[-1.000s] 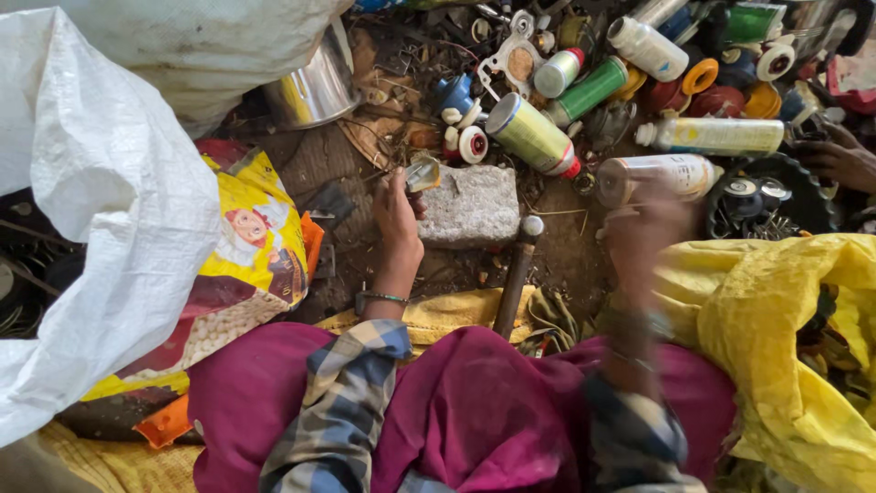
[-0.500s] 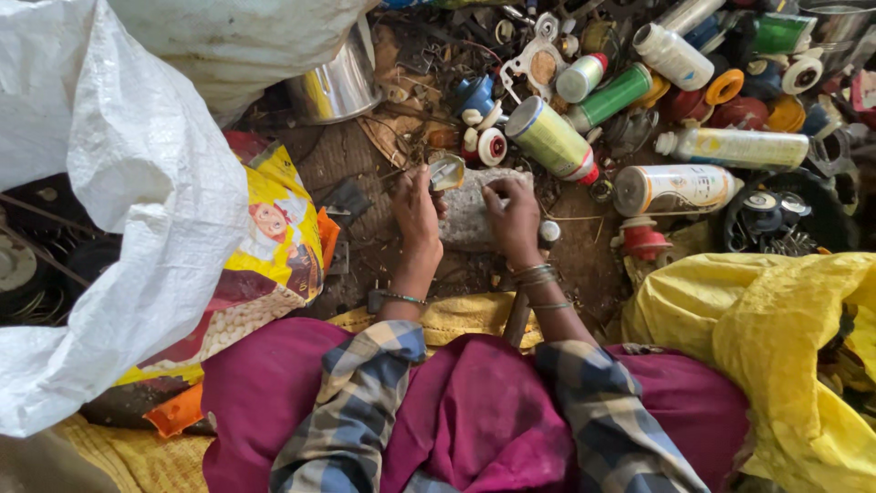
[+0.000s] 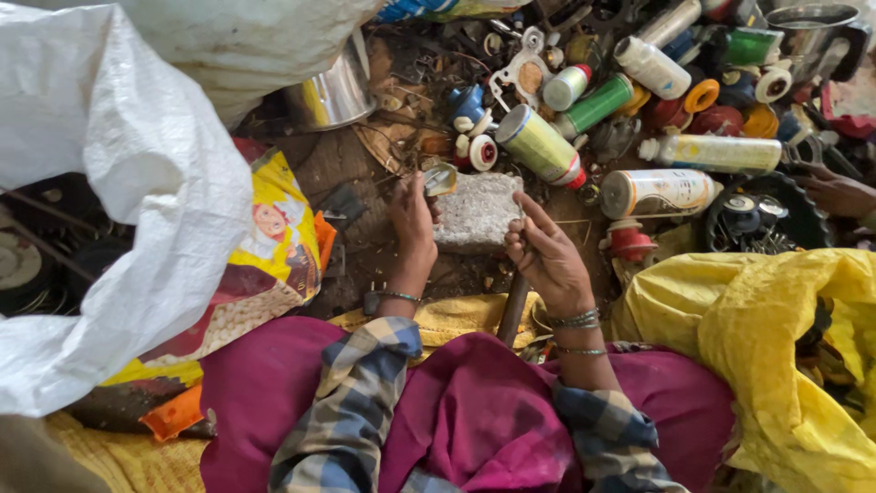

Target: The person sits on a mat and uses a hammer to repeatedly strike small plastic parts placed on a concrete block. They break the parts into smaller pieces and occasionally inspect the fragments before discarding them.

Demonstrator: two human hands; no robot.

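**scrapyard_lurker:** While everyone's staring at the pile of cans, look at the middle. The left hand is pinching a small shiny metal piece between thumb and fingertips, holding it right at the far-left corner of the grey stone block. The right hand is curled shut around a dark handle, looks like a hammer shaft, running from the hand back toward the person's lap. I can't see the head of it, the fingers cover that end.

**tinbasher99:** So which way does the piece lie from the tool hand?

**scrapyard_lurker:** Left and a bit farther off, with the block in between them. The right hand sits at the block's near-right edge, so the handle's long axis points roughly near-to-far, angled toward the block. The left hand is clearly the closer one, it's touching the piece.

**tinbasher99:** What's around it?

**scrapyard_lurker:** Spray cans lying on their sides on the floor just beyond the block, a steel pot farther left, a white sack on the left, and a yellow sack on the right. Another person's hand pokes in at the far right edge, well apart from all this.
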